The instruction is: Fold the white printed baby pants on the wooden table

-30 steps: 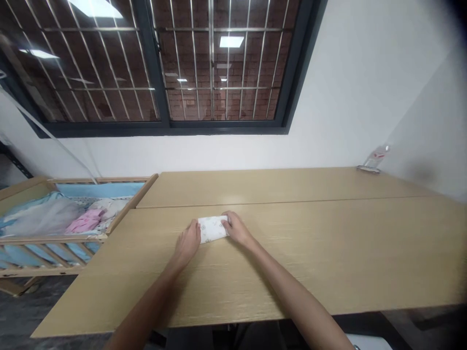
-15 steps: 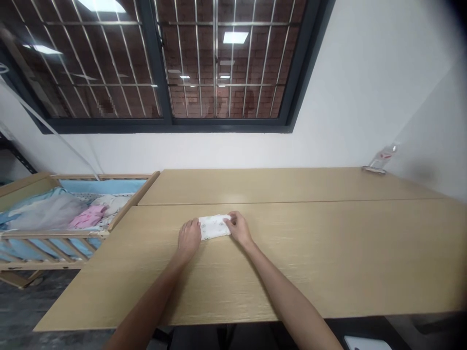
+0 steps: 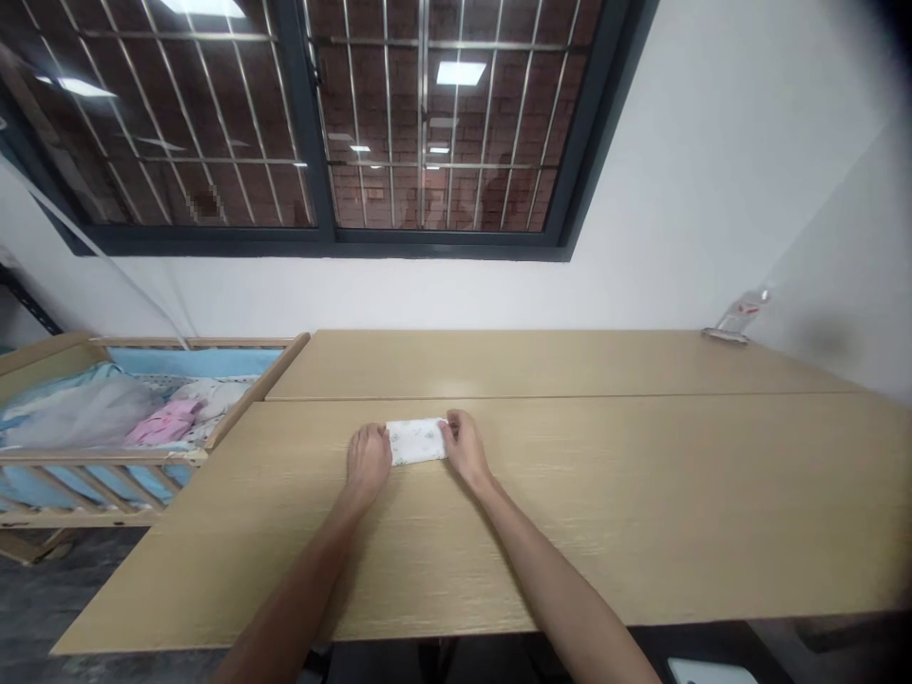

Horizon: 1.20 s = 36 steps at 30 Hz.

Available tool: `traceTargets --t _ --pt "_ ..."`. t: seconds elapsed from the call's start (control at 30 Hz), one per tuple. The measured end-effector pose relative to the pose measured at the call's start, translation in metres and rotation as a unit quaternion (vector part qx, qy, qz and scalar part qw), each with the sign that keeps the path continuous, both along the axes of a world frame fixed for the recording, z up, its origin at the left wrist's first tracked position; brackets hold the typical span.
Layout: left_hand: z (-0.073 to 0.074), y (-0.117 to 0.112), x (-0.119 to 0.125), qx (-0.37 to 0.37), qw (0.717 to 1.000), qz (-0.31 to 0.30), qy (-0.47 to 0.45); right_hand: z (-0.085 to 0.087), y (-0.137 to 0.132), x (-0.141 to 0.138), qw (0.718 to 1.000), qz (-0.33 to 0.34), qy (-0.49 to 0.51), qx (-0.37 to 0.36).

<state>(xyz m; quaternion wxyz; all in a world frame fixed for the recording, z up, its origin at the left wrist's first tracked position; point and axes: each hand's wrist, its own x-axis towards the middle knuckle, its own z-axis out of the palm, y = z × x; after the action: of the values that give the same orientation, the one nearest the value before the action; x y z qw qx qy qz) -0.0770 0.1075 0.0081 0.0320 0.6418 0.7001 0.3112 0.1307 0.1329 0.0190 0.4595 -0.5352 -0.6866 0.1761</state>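
A small folded white cloth point(image 3: 417, 443) with a faint printed pattern lies flat on the wooden table point(image 3: 641, 494). It forms a neat rectangle, slightly wider than deep. My left hand point(image 3: 369, 461) is at its left end, fingers bent and close together, gripping that edge against the tabletop. At the right end, my right hand point(image 3: 465, 448) pinches the cloth, thumb on the near side and fingers curled behind it. Both ends of the cloth are partly covered by the hands.
A wooden crib point(image 3: 235, 408) with blue lining, holding a pink cloth point(image 3: 167, 421) and other bedding, adjoins the table's left side. A clear plastic item point(image 3: 741, 313) lies in the far right corner. Below the front edge, a white object point(image 3: 712, 671) shows at lower right. A barred window is ahead.
The view has shifted slightly. Both hands keep their hold at the two ends of the folded cloth, which lies nearly in the same place.
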Motion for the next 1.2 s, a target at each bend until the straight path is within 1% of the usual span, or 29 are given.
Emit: traceTargets --t 0.03,0.07,0.1,0.17,0.2,0.23,0.27,0.33,0.4,0.53,0.63,0.8,0.9,0.97,1.07,1.13,1.2 --pt "0.001 -0.003 0.003 0.027 1.000 0.001 -0.003 0.003 -0.004 -0.003 0.998 0.012 -0.045 0.030" --pt "0.003 -0.006 0.008 0.059 0.998 -0.014 -0.004 0.006 -0.009 -0.006 0.993 0.033 -0.099 0.056" --pt "0.003 -0.008 0.013 0.091 0.995 -0.049 -0.001 0.007 -0.013 -0.010 0.983 0.062 -0.156 0.073" --pt "0.001 -0.014 0.024 0.126 0.980 -0.152 0.013 0.008 -0.020 -0.019 0.954 0.130 -0.258 0.082" --pt "-0.002 -0.016 0.029 0.121 0.973 -0.197 0.019 0.006 -0.021 -0.022 0.939 0.158 -0.296 0.077" --pt "-0.005 -0.017 0.034 0.104 0.968 -0.226 0.025 0.004 -0.022 -0.025 0.926 0.179 -0.324 0.071" --pt "-0.008 -0.018 0.037 0.084 0.967 -0.240 0.027 0.001 -0.021 -0.027 0.917 0.194 -0.343 0.064" --pt "-0.015 -0.019 0.040 0.051 0.969 -0.240 0.031 -0.005 -0.019 -0.028 0.906 0.209 -0.365 0.055" --pt "-0.019 -0.018 0.039 0.033 0.972 -0.228 0.041 -0.008 -0.016 -0.028 0.903 0.209 -0.370 0.055" --pt "-0.022 -0.017 0.033 0.010 0.980 -0.189 0.063 -0.006 -0.014 -0.025 0.913 0.190 -0.359 0.042" --pt "-0.024 -0.017 0.031 0.007 0.982 -0.170 0.079 -0.002 -0.015 -0.015 0.922 0.176 -0.344 0.016" --pt "-0.031 -0.019 0.034 0.012 0.989 -0.124 0.086 0.001 -0.017 0.008 0.928 0.176 -0.328 -0.027" --pt "-0.030 -0.019 0.032 0.022 0.990 -0.104 0.093 0.003 -0.017 0.013 0.930 0.176 -0.321 -0.042" --pt "-0.023 -0.018 0.025 0.055 0.987 -0.111 0.107 0.006 -0.018 0.012 0.932 0.176 -0.317 -0.025" --pt "-0.009 -0.014 0.009 0.116 0.972 -0.156 0.131 0.010 -0.021 0.010 0.934 0.174 -0.311 0.027" --pt "-0.002 -0.012 -0.003 0.122 0.965 -0.191 0.129 0.013 -0.023 0.010 0.934 0.181 -0.303 0.048" --pt "0.000 -0.011 -0.012 0.100 0.964 -0.217 0.119 0.014 -0.024 0.011 0.934 0.194 -0.295 0.046"
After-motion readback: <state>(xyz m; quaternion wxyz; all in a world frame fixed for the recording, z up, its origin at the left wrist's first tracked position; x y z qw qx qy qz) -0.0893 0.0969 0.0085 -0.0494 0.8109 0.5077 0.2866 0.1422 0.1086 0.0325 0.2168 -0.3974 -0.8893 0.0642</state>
